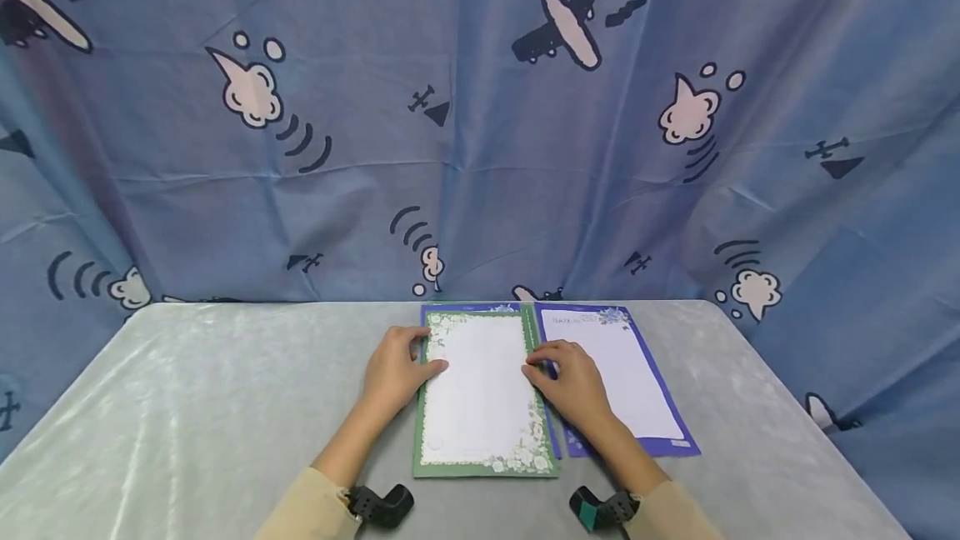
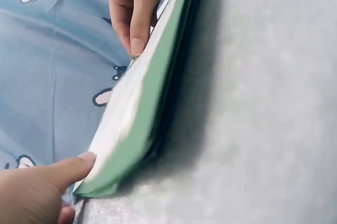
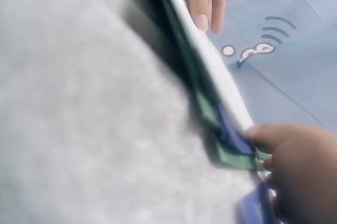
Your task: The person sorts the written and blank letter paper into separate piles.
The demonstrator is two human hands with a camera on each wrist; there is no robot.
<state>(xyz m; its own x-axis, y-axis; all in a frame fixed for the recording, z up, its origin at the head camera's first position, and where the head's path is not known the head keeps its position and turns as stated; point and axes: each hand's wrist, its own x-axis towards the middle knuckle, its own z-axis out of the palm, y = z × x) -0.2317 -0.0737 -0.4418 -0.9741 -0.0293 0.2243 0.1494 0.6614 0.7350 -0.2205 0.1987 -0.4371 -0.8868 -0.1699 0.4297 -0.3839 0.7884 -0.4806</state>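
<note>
A green-bordered sheet of paper (image 1: 476, 390) with a white middle and printed flowers lies over purple-bordered paper, part of which it hides. Along its left edge, my left hand (image 1: 396, 367) pinches it, thumb on top. My right hand (image 1: 572, 380) pinches the right edge, thumb and fingertips together. In the left wrist view, the thumb of the left hand (image 2: 39, 190) presses near a corner of the tilted paper. Green and purple layers show beneath the white surface by the right hand (image 3: 303, 166) in the right wrist view.
A purple-bordered sheet (image 1: 611, 373) with blue flowers lies on the table to the right, partly under my right forearm. The pale cloth-covered table (image 1: 247, 390) ends at a blue curtain (image 1: 360, 107) printed with planes and clouds. Each wrist wears a black camera.
</note>
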